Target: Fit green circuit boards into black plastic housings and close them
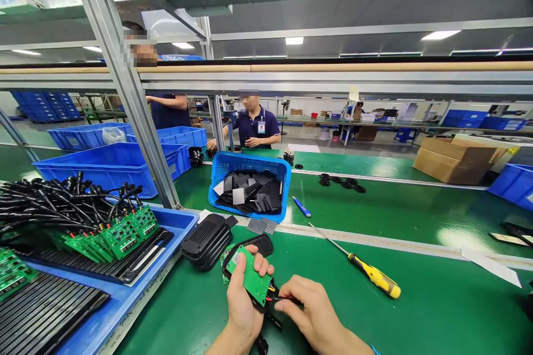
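My left hand is wrapped round a green circuit board and a black plastic case half beneath it. Red, yellow and black wires leave the board's lower right corner. There my right hand pinches a black cable close to the board's edge. More black cable with a connector hangs below my left hand. Just behind the board lies an open black case half on the green bench, and part of another green board shows beside it. A stack of black ribbed cases stands to the left.
A yellow-and-black screwdriver lies to the right, with a blue pen-like tool further back. A blue basket holds black pads. On the left, a blue tray carries boards with black cables. Two people work across the bench, behind a metal post.
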The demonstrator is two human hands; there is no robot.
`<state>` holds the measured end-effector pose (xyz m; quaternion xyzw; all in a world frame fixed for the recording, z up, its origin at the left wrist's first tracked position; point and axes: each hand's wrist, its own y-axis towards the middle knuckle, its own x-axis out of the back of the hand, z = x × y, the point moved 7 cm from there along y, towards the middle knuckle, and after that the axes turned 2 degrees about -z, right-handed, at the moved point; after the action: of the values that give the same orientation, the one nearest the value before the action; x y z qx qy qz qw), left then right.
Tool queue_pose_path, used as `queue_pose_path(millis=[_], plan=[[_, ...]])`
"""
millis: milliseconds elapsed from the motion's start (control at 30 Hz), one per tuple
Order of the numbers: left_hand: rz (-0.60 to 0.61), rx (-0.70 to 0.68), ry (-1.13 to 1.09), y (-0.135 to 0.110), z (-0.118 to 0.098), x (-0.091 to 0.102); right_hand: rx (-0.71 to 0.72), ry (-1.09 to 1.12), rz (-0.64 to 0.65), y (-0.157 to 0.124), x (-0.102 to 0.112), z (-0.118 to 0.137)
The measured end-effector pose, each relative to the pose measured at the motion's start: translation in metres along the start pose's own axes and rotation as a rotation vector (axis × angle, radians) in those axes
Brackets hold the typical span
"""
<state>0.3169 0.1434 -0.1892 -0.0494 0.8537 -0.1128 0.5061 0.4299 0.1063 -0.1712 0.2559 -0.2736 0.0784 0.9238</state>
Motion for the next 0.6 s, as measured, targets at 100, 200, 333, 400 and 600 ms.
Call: queue_pose_path(millis=[100,200,333,400,600], plan=[[0.056,-0.035,-0.006,-0.001,-0.002,-0.003,-0.095,0.129,-0.024,0.001,0.001,-0.006],[0.041,-0.024,-0.021,0.0,-0.001,-0.001,0.055,0.026,-0.035,0.0,0.003,0.003],[0.022,-0.027,-0.015,0.001,0.0,0.002,0.236,-0.131,-0.072,-0.003,0.007,0.015],[0.031,-0.041,0.004,0.001,0.0,0.001,0.225,-0.12,-0.07,-0.003,0.007,0.015],[0.133,-0.146,0.083,-0.003,-0.005,-0.006,-0.437,0.354,0.173,-0.007,-0.02,-0.022]])
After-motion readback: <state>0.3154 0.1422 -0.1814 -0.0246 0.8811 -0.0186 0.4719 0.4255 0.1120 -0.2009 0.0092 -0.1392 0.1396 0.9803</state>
